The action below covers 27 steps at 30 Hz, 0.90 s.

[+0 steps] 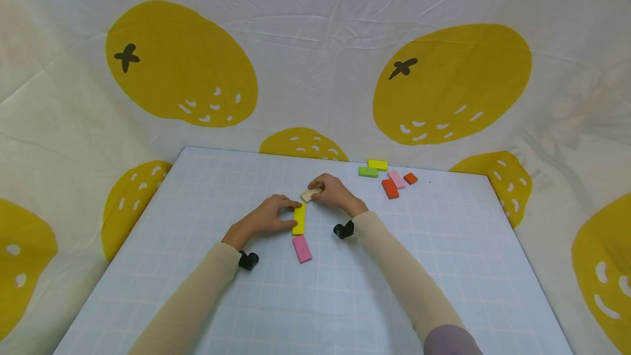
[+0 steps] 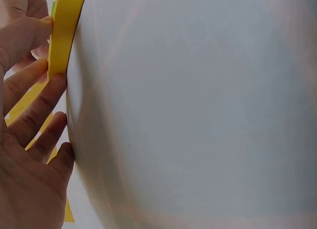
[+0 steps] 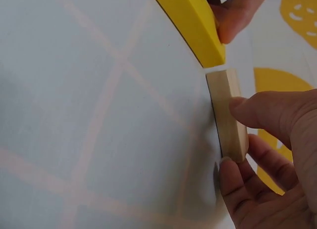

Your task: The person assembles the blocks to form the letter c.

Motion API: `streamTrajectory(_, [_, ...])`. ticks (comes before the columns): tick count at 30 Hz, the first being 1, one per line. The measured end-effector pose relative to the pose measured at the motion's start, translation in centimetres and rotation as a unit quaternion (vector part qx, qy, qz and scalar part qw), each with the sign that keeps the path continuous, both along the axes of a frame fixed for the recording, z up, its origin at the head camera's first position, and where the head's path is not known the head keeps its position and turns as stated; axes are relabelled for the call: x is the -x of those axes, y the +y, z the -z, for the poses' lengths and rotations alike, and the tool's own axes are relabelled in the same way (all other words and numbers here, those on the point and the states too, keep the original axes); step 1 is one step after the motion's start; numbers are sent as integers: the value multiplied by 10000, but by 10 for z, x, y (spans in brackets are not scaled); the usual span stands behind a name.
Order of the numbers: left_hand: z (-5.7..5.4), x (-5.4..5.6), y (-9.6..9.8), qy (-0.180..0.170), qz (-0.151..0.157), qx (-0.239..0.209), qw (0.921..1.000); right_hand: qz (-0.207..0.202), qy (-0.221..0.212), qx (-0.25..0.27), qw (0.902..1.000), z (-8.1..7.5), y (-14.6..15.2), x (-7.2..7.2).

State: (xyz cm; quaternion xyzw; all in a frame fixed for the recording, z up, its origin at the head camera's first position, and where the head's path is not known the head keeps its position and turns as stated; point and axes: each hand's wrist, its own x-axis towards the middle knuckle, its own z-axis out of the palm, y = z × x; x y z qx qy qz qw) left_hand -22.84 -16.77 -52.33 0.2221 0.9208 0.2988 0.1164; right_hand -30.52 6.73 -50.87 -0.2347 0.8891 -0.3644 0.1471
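A yellow block [image 1: 299, 219] lies on the table, and my left hand [image 1: 268, 215] pinches it with the thumb at its near end and a finger at its far end. Just beyond that far end, a plain wooden block [image 1: 308, 195] is between the thumb and fingers of my right hand [image 1: 336, 193]. In the right wrist view a narrow gap separates the wooden block [image 3: 229, 115] from the yellow block [image 3: 195, 26]. A pink block [image 1: 302, 249] lies slightly angled at the yellow one's near end, forming a rough line with it.
Toward the table's back right lie a green block [image 1: 368, 172], another yellow block [image 1: 377, 165], a light pink block [image 1: 396, 179], a red-orange block [image 1: 390, 189] and a smaller orange one [image 1: 411, 178]. Behind the pale gridded table [image 1: 236, 311] hangs a fruit-patterned cloth [image 1: 315, 70].
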Motion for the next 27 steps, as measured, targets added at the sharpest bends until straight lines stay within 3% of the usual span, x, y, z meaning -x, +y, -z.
streamTrajectory(27, [-2, -3, 0, -148, -159, -27, 9998, -348, 141, -41, 9993, -5, -10, 2])
